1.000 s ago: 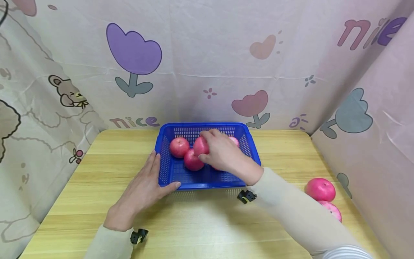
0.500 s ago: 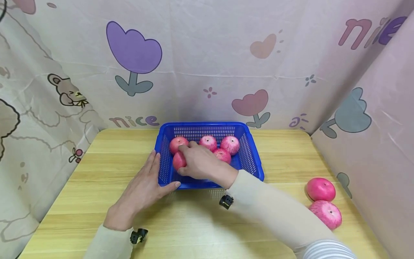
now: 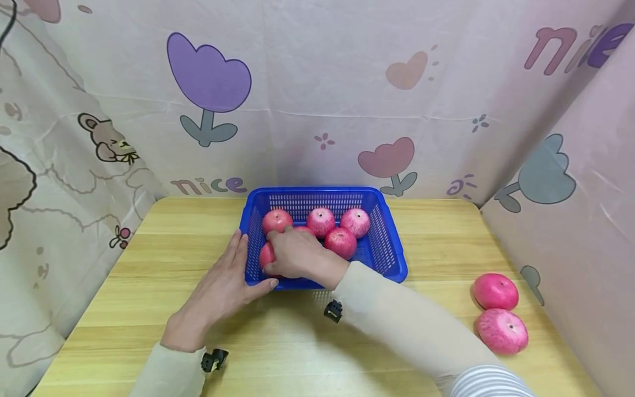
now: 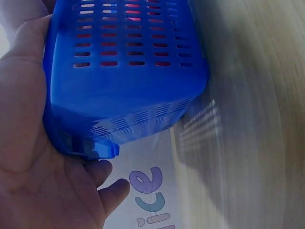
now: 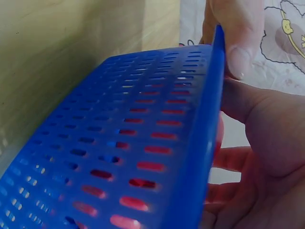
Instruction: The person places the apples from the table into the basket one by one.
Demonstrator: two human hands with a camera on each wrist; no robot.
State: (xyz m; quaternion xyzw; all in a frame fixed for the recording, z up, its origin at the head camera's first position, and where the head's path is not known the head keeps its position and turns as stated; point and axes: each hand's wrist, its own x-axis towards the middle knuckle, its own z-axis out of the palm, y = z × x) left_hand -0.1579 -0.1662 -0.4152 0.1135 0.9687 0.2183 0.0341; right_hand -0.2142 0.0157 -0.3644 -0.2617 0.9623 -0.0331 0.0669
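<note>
A blue plastic basket (image 3: 324, 191) with slotted walls holds several pinkish-red apples. In its front left corner, the right hand (image 3: 305, 256) grips an apple (image 3: 267, 257) from above, its palm side hidden in the head view. Behind that hand lies another apple (image 3: 278, 220), and a third (image 3: 303, 229) is partly covered by the knuckles. The left hand (image 3: 210, 295) rests on the basket's left front corner, fingers along the left side and thumb over the front rim. The left wrist view has this palm (image 4: 28, 124) against the basket's rim. Red shows through the slots (image 5: 157, 150) in the right wrist view.
Two apples, one (image 3: 495, 291) behind the other (image 3: 502, 331), lie on the wooden table (image 3: 426, 237) at the right. A patterned curtain (image 3: 307, 66) hangs behind the table and along both sides. Dark small cameras (image 3: 333, 311) sit at the wrists.
The right hand has carried its apple from the basket's middle to the front left corner, lowering it there. Apples at the basket's right came into view. The left hand has stayed put.
</note>
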